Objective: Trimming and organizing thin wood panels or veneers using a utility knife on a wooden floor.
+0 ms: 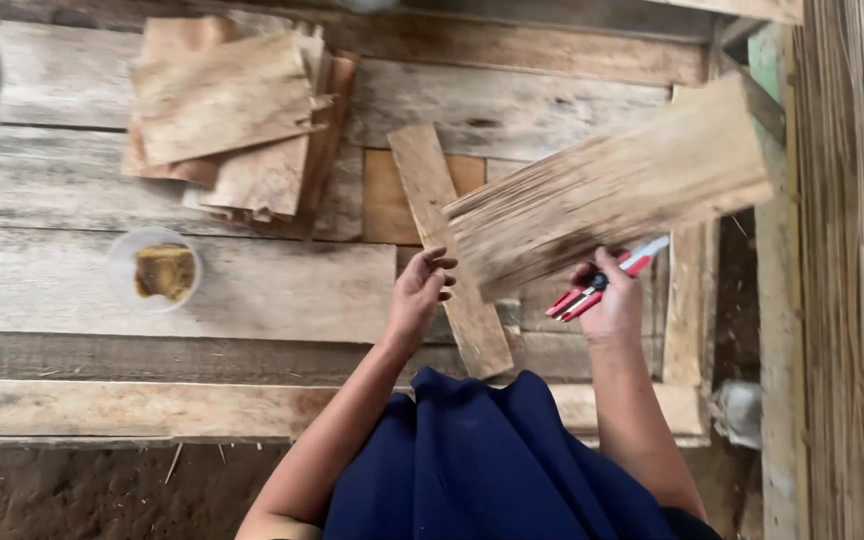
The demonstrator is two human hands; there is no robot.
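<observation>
A person in dark blue clothing stands over a bench (72, 280) of rough grey planks, lifting a wide sheet of thin wood (612, 190) tilted up toward the right. The right hand (610, 300) is closed around a red and white utility knife (607, 278) and touches the sheet's lower edge (whether it also bears the sheet's weight cannot be told). The left hand (418, 295) is loosely open, fingers curled, just beside the sheet's lower left corner and above a narrow wooden strip (449, 250) that lies slanting on the bench. Well apart to the left, a loose stack of similar thin sheets (232, 110) rests on the planks. Nearer the person, a clear round plastic tub (155, 268) holds a brownish lump. Upright bundles of thin wood (847, 270) line the right edge.
</observation>
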